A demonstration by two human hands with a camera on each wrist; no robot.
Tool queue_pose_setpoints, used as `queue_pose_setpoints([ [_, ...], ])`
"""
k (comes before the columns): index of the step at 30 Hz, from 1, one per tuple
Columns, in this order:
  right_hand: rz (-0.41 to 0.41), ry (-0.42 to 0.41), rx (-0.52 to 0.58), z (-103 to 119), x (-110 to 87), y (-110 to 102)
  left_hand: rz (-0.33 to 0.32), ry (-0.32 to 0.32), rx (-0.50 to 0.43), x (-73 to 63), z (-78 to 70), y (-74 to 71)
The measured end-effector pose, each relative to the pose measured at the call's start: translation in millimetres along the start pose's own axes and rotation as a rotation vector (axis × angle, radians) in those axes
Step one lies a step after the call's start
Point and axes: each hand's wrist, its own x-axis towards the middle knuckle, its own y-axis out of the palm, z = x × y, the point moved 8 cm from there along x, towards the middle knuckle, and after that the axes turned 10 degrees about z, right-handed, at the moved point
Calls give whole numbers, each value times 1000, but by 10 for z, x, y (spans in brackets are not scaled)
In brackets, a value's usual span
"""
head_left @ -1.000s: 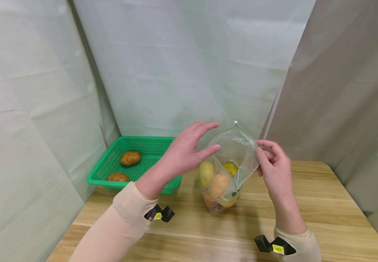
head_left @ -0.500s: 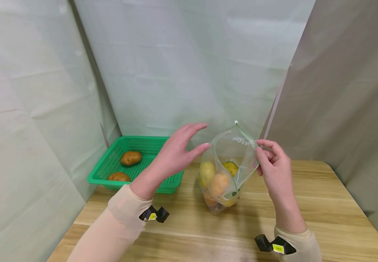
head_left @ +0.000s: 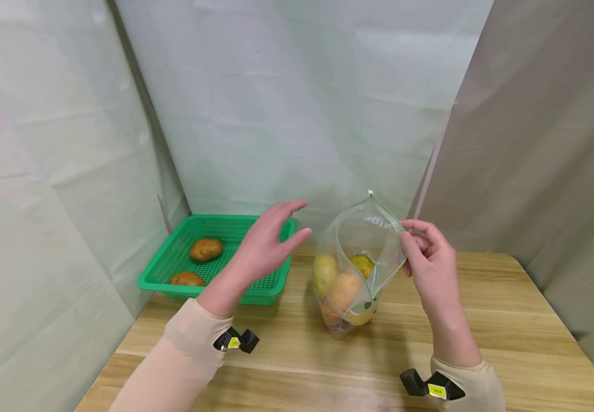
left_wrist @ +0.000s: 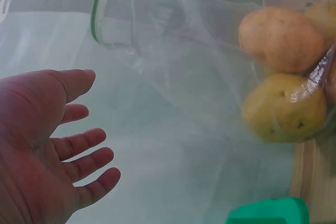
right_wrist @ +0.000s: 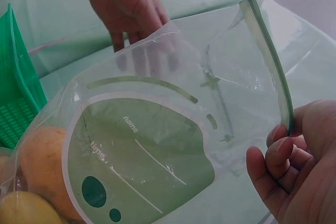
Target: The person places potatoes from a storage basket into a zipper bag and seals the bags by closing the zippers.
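Note:
A clear zip bag [head_left: 361, 229] with a green seal stands on the table, its mouth gaping and several potatoes [head_left: 345, 290] in its lower part. My right hand [head_left: 431, 263] pinches the seal edge at the bag's right side; the right wrist view shows thumb and fingertips on the green strip [right_wrist: 283, 98]. Between bag and basket, my left hand [head_left: 266, 246] hovers with thumb and fingers spread, holding nothing. In the left wrist view that hand [left_wrist: 47, 140] is apart from the bag. Two brown potatoes [head_left: 206, 249] lie in the green basket [head_left: 147, 274].
The basket stands at the back left of the wooden table [head_left: 297, 366], left of the bag. Pale curtains [head_left: 307, 103] hang behind and at the left, with a grey-brown one [head_left: 534, 143] at the right.
My left hand has moved left, away from the bag's mouth and over the basket's right side. My right hand and the bag have stayed put.

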Motion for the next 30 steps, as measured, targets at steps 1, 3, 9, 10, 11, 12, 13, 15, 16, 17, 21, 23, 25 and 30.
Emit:
queue_pose_setpoints([
  [1,1,-1,0,-1,0,-3,-4,1,-2,-9,28,5],
  [3,3,1,-5,-1,-4,-5,-9,-4,-9,-29,85,19],
  [9,1,-1,-13,-2,-10,-6,-17,-24,-27,-116,226,50],
  [10,0,-2,-15,-2,-8,-5,-18,-30,-27,-134,252,56],
  [11,1,-3,-15,-3,-8,-5,-17,-39,-28,-149,281,61],
  [12,1,-4,-17,-4,-7,-4,-19,-45,-27,-166,309,65],
  [13,0,-5,-16,-5,-6,-4,-22,-49,-27,-184,339,68],
  [15,1,-4,-18,-15,-5,-7,-21,-67,-33,-221,404,75],
  [16,1,-3,-21,-19,-4,-10,-21,-75,-37,-240,435,76],
  [17,0,-2,-22,-23,-4,-14,-21,-81,-40,-258,461,74],
  [21,-2,-3,-32,-29,-7,-28,-18,-105,-57,-329,580,67],
  [23,-3,-4,-34,-30,-10,-30,-15,-120,-59,-366,651,62],
  [25,-3,-6,-30,-29,-14,-28,-11,-136,-58,-403,736,54],
  [30,-3,-9,-18,-28,-18,-24,-9,-158,-11,-490,946,31],
])
